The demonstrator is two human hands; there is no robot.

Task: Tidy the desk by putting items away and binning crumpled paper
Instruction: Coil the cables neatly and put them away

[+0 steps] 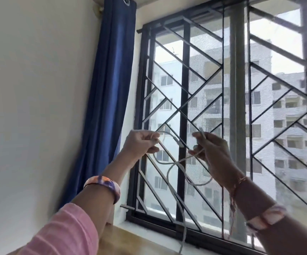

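Fingers [153, 140] pinching cable [173, 166], window grille [222, 111] behind

left hand [139, 142]: raised, fingers curled, pinching cable [169, 163] | right hand [213, 153]: raised level with left, just beside it, fingers curled round cable | both forearms angled up and inward | bangle on each wrist, pink sleeve on left arm

A plain white wall [38, 89] meets a blue curtain [110, 85]. Beside it, a dark-framed window [184, 89] with diagonal grille bars shows daylight and apartment blocks [285, 111].
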